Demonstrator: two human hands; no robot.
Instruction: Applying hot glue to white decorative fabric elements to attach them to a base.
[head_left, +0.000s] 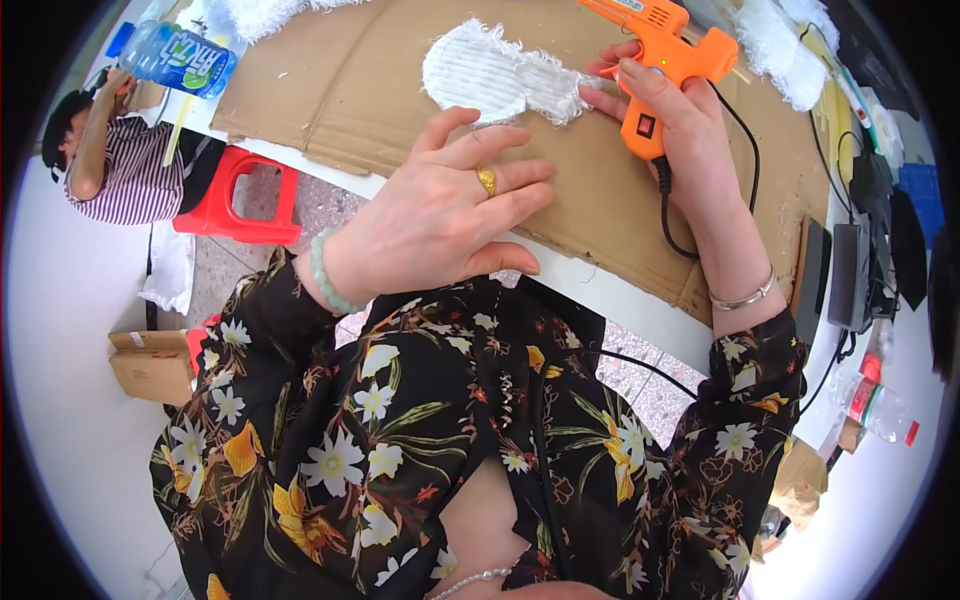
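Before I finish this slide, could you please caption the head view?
Right hand holds an orange glue gun beside white fabric on cardboard.

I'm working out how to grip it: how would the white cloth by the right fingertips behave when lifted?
The white cloth would probably be floppy, since it looks like soft, ribbed fabric. It's likely light for its size, as it appears fairly thin. Its frayed edges may shed or snag threads.
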